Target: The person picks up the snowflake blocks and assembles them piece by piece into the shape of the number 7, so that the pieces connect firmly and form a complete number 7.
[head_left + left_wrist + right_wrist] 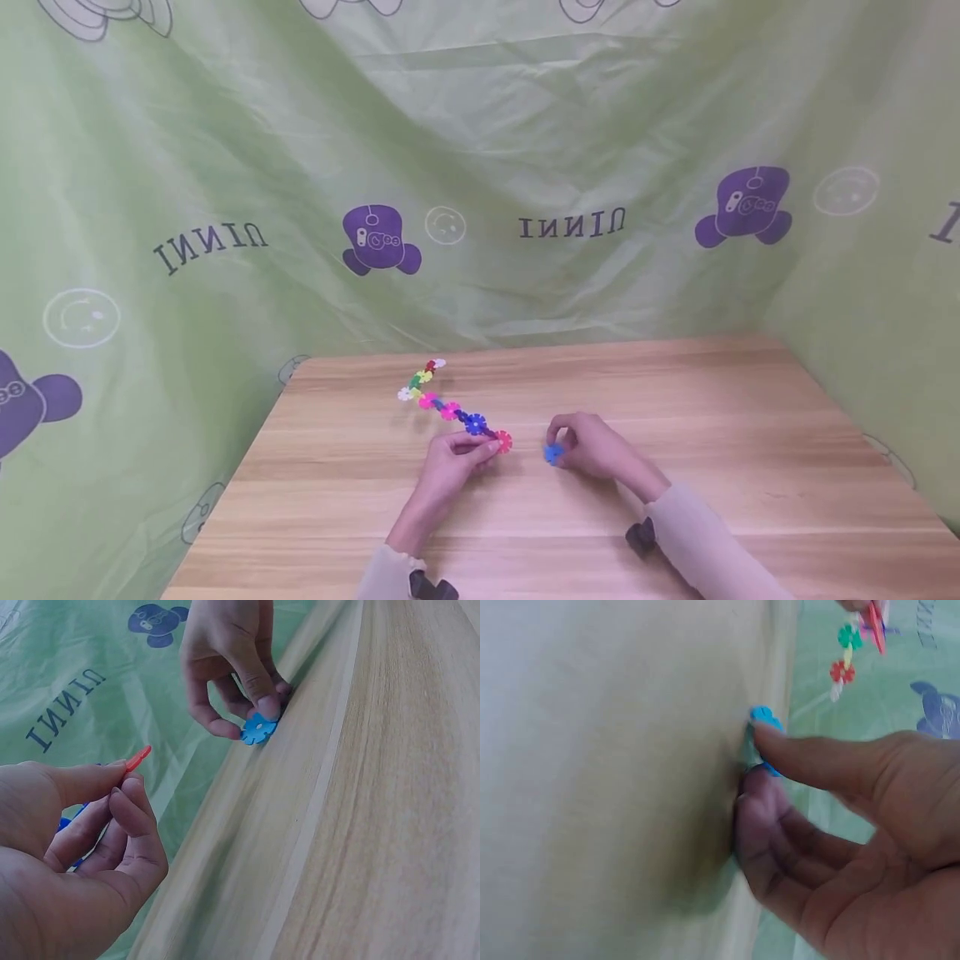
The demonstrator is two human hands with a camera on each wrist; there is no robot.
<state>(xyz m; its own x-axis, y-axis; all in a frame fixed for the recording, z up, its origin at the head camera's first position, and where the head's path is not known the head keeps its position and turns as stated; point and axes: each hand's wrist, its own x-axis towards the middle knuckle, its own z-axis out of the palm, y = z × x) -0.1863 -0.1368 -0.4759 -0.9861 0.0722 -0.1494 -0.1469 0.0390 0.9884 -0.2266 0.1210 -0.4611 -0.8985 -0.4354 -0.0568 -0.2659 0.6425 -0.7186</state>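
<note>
My left hand (pixel 450 468) pinches the pinkish-red end disc (pixel 504 442) of a chain of notched plastic snowflake discs (pixel 476 424). The chain, in blue, pink, white, green, yellow and red, extends away to the far left. To the right, my right hand (pixel 596 450) holds a single light-blue snowflake disc (pixel 553 454) between thumb and fingers. A small gap separates this disc from the chain's end. In the left wrist view the red disc (pixel 139 759) appears edge-on, while the light-blue disc (pixel 259 729) faces the camera. My right thumb partly covers the blue disc (pixel 766 716) in the right wrist view.
Both hands are over a wood-grain table (pixel 720 417). Behind it and along its sides hangs a green curtain (pixel 480 125) printed with purple figures and lettering. Dark wrist straps or mounts (pixel 641 537) show at both cuffs.
</note>
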